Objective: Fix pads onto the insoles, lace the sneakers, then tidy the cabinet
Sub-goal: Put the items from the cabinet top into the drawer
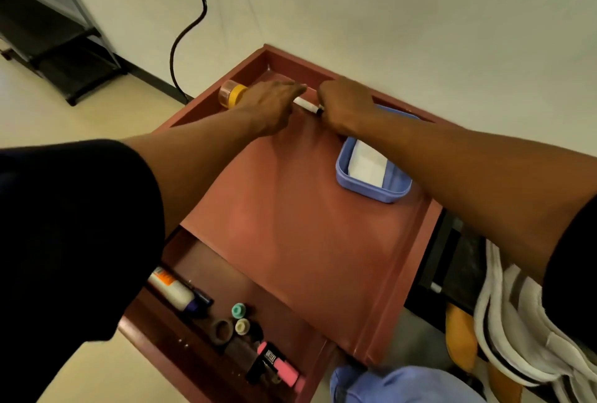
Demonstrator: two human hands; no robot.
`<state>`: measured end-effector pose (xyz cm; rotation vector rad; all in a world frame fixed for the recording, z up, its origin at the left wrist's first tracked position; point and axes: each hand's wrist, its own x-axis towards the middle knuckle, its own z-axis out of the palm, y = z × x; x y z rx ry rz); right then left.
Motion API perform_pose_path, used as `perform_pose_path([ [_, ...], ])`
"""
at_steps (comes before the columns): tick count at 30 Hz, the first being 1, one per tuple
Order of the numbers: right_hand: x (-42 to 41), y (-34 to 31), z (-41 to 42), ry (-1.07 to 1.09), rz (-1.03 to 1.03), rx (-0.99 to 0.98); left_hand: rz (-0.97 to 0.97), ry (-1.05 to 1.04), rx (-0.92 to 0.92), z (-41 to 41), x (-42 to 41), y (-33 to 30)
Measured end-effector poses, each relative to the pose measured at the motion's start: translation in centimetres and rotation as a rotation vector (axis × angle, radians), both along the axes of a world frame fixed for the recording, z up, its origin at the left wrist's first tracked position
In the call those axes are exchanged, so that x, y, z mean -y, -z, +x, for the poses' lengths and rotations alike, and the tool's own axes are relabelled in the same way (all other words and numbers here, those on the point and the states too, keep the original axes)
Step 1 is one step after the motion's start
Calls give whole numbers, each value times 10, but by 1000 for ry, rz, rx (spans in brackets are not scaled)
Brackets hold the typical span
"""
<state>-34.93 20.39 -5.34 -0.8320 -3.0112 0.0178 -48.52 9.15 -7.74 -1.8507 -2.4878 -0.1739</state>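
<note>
Cabinet [400,273], red-brown, viewed from above, stood against the wall with a raised rim round its flat top and its drawer [206,276] pulled open below. As the largest and heaviest item it probably needed no lifting; the tidying concerned the loose things on and in it.

Blue tray [376,191] sat on the right of the top, holding a white sheet; likely light, rigid plastic, best taken by its rim.

Left hand [274,105] and right hand [345,108] met at the back of the top. The left hand's fingers lay nearly straight and together over one end of the marker [305,105]. The right hand's fingers were curled round the dark end, apparently the cap. Whether the cap was being pulled off or pressed on could not be told.

Drawer contents included a glue bottle [171,289], a tape roll [222,330], two small capped items and a pink highlighter [281,370], all lying loose.

Jar [232,94], amber with a yellow lid, lay on its side in the back-left corner, touching the left wrist; probably smooth, light and apt to roll, so a grasp round the body would suit.

The marker, white-barrelled and slender, was judged stiff, light and slippery; each hand would best hold near an end.
</note>
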Motion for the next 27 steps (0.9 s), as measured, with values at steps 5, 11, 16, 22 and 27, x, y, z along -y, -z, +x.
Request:
perform_pose_path([
  [5,-10,9,-2,1,27,-10,5,2,-25,-4,-13,4],
  [11,-11,15,-5,26,15,-53,67,-13,-57,-1,-12,6],
  [16,-6,10,-3,30,1,-100,40,13,-75,-3,-10,9],
  [22,22,-13,9,34,-16,-143,133,55,-103,7,18,-2],
  [27,83,-40,46,42,52,-159,170,192,-125,26,97,-37],
])
